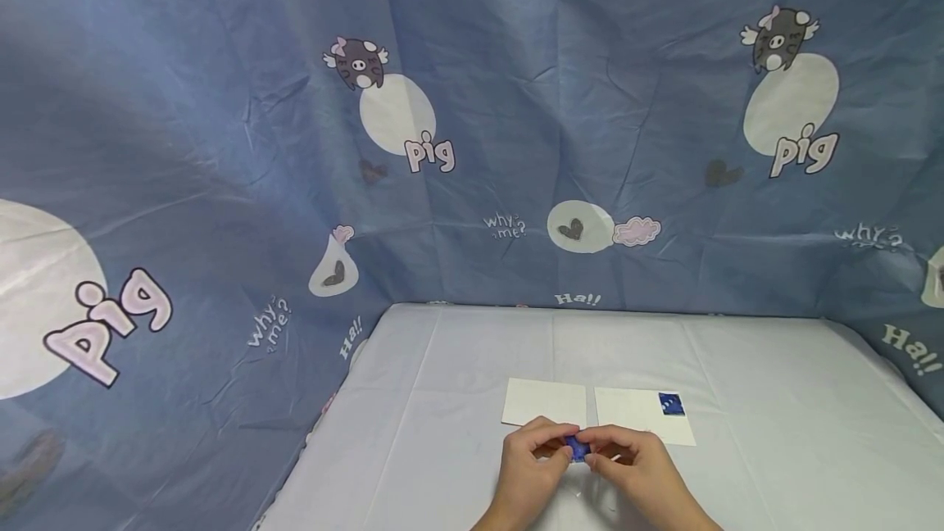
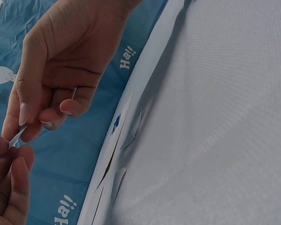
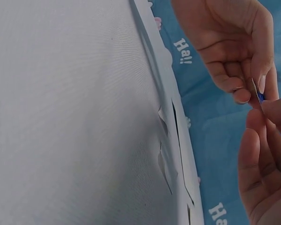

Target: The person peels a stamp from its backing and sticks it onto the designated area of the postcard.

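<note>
A small blue stamp-like piece (image 1: 578, 448) is held between my two hands above the near part of the table. From its left side my left hand (image 1: 533, 461) pinches it with thumb and fingertips. My right hand (image 1: 634, 465) pinches the opposite side in the same way. Both wrist views show the piece nearly edge-on, thin and with a pale back. Just beyond the hands lie two white envelope-like rectangles, a left one (image 1: 546, 401) and a right one (image 1: 627, 410). A similar blue stamp (image 1: 671, 404) sits in the right one's far right corner.
A white cloth covers the table (image 1: 442, 433). Thin curled scraps (image 3: 163, 168) lie on it near the hands. Blue printed fabric (image 1: 472, 105) hangs behind the table and along its left and right sides.
</note>
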A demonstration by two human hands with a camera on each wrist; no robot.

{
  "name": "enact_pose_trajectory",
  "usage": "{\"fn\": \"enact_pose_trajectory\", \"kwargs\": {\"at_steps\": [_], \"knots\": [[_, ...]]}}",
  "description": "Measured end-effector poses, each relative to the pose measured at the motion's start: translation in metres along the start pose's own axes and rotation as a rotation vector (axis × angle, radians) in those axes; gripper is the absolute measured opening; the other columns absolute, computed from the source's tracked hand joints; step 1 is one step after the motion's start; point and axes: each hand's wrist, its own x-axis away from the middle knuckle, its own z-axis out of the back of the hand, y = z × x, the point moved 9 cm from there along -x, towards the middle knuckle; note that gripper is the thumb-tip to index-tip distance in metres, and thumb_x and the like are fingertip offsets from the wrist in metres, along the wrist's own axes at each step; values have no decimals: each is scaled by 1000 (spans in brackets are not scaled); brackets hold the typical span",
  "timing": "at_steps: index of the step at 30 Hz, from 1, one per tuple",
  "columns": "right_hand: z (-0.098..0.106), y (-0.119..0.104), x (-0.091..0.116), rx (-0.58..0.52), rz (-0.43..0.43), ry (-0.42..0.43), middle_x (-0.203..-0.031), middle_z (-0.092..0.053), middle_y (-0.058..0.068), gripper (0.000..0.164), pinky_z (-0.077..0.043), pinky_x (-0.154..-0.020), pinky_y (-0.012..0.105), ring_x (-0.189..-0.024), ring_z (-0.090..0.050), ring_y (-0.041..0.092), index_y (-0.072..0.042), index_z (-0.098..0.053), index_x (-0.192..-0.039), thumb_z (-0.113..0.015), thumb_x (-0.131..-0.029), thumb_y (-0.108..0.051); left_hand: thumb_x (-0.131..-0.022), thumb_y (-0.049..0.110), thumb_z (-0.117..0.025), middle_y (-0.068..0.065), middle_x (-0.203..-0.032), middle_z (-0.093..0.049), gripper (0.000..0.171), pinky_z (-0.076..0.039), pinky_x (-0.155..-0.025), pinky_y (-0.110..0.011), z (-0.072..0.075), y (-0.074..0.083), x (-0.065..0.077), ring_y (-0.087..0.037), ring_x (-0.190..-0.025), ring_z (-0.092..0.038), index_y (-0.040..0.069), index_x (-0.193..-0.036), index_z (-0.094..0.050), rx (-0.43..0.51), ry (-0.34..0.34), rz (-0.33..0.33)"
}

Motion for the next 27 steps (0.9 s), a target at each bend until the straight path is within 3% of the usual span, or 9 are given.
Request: {"fn": "enact_pose_trajectory", "kwargs": {"at_steps": [5, 15, 20, 27], "knots": [[1, 0, 0, 14, -24, 8, -96, -74, 2, 29, -58, -70, 29, -83, -69, 15, -10, -75, -116, -79, -88, -14, -81, -12, -70, -1, -91, -69, 36, -60, -70, -30, 1, 0, 0, -10, -80, -67, 11, -108, -78, 1, 12, 1], [3, 0, -1, 46, -41, 47, -92, -75, -1, 25, -57, -70, 29, -81, -69, 14, -14, -77, -111, -80, -87, -18, -79, -15, -71, -6, -90, -70, 37, -59, -69, -28, 2, 0, 1, -11, -80, -67, 9, -107, -75, -35, 65, -12], [3, -5, 2, 63, 23, 69, -90, -75, -1, 25, -57, -66, 28, -78, -69, 12, -11, -77, -111, -80, -87, -16, -79, -12, -72, -5, -88, -70, 33, -59, -69, -27, 1, -3, 2, -14, -79, -67, 9, -104, -76, -35, 61, 20], [6, -8, 3, 193, 97, 165, -93, -76, -12, 25, -57, -64, 27, -77, -69, 7, -24, -79, -105, -82, -84, -9, -81, -13, -70, -6, -88, -69, 31, -58, -68, -26, 0, -8, 1, -14, -78, -67, 8, -103, -77, 14, 59, 97]]}}
